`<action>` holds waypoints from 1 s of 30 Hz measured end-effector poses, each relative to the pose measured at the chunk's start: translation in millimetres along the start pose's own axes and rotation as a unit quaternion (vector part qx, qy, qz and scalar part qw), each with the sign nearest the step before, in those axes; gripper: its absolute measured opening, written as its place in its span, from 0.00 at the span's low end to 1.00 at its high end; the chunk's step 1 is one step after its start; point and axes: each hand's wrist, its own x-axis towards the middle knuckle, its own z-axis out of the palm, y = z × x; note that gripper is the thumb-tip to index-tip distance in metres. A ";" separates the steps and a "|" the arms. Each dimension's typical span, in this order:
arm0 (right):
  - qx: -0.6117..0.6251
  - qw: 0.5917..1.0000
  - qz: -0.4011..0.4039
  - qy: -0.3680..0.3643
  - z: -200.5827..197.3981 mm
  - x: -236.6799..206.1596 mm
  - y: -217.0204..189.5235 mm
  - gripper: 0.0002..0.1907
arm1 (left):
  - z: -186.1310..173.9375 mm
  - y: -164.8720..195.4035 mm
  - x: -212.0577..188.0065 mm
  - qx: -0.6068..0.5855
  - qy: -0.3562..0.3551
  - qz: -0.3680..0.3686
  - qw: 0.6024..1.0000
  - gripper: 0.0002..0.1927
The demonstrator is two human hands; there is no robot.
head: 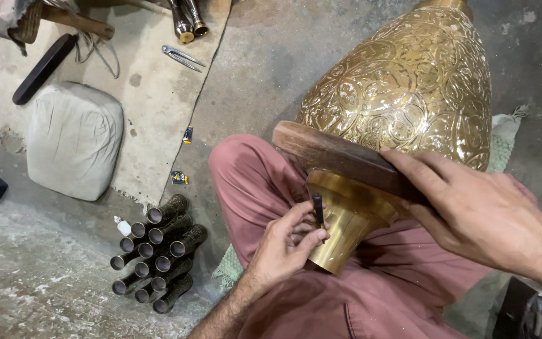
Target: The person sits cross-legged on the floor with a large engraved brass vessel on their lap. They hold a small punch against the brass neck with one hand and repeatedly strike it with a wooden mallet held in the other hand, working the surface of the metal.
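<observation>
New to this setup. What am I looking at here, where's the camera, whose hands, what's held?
There is no machine here: a person works with two bare hands, and the single camera sits on their head, looking down at their lap. The left hand pinches a small dark punch-like tool against the plain base of a large engraved brass vessel lying across their legs. The right hand grips a dark wooden block resting on the vessel. On the concrete floor lie a stack of dark metal tubes, a grey cushion on a mat, and metal dividers.
</observation>
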 end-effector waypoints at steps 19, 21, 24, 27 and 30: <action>-0.096 0.993 0.026 -0.066 -23.6 1.0 -14.6 0.41 | 10.1 10.0 -11.3 -0.017 0.030 0.012 0.999 0.24; -0.034 0.999 -0.002 0.010 -21.2 -1.8 -11.9 0.44 | 10.1 9.9 -12.2 0.001 0.034 0.015 0.999 0.25; -0.055 0.996 0.037 -0.052 -14.7 -0.6 -7.8 0.43 | 9.2 7.9 -9.8 -0.023 0.026 0.004 0.999 0.25; -0.093 0.993 -0.011 -0.077 -10.1 -0.8 -1.6 0.42 | 8.0 6.2 -6.2 0.005 0.008 0.009 1.000 0.25; -0.076 0.994 -0.076 0.005 -9.0 -1.2 2.1 0.41 | 8.0 5.7 -4.8 0.028 0.002 -0.012 1.000 0.25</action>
